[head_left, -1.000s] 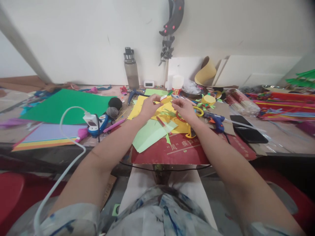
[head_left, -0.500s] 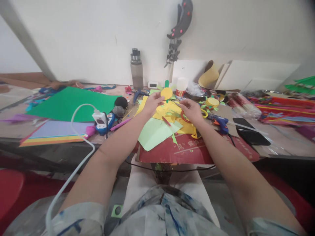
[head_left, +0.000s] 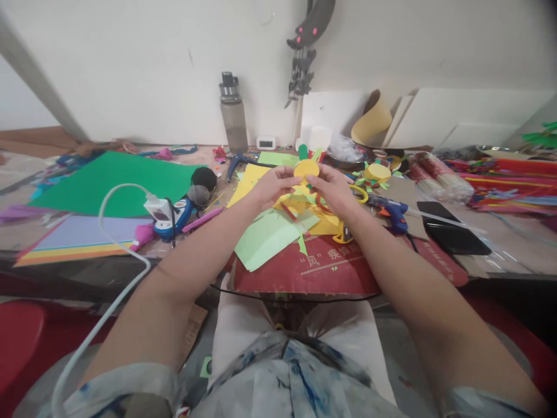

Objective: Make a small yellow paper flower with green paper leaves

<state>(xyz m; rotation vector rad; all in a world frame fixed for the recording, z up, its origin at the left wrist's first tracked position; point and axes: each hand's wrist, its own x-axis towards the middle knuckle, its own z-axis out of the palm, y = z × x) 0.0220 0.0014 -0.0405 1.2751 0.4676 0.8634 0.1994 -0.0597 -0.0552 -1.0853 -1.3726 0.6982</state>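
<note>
A round yellow paper piece with green parts around it is held up between my two hands, over the paper-strewn table. My left hand pinches its left edge. My right hand grips its lower right edge, with the thumb on the front. Beneath them lie yellow paper scraps, a light green sheet and a red pen. Orange-yellow scissors lie beside my right hand. A similar yellow disc with green tabs sits farther right.
A grey bottle stands near the wall. At the left are a large green sheet and a white plug with a cable. On the right are a blue glue gun and a black phone.
My right hand has moved left to the yellow piece and taken hold of it. My left hand still holds it. The camera view has shifted slightly.
</note>
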